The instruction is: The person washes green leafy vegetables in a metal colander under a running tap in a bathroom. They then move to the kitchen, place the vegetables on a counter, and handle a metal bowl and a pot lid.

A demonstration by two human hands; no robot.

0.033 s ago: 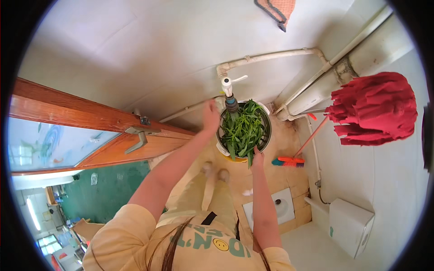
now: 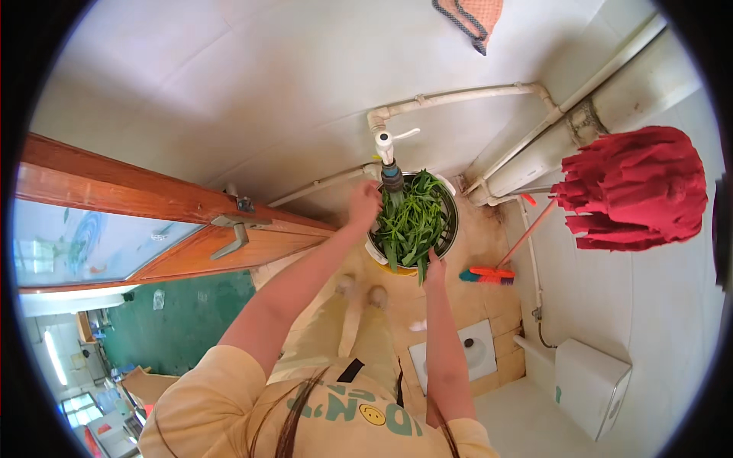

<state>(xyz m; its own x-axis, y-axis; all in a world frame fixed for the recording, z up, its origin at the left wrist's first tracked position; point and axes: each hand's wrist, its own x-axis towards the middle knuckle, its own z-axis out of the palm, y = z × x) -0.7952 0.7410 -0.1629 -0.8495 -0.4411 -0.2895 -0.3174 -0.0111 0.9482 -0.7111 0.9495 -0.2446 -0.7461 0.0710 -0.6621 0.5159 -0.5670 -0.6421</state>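
White wall (image 2: 252, 84) fills the top half; wooden door (image 2: 114, 206) with a metal handle (image 2: 233, 233) stands open at left. Red mop head (image 2: 637, 187) hangs at right, above a white box (image 2: 592, 385) on the tiled floor (image 2: 496, 305). White pipes (image 2: 458, 98) run along the wall to a tap (image 2: 387, 153). Directly under the tap: metal basin (image 2: 450, 221) full of leafy greens (image 2: 412, 221), sitting on the floor at the wall's foot. Left hand (image 2: 365, 204) at the basin's left rim, touching greens; grip state unclear. Right hand (image 2: 435, 269) at the near rim, on the hanging leaves; can't tell if clenched. Small brush (image 2: 485, 275), orange and teal, lies just right of the basin.
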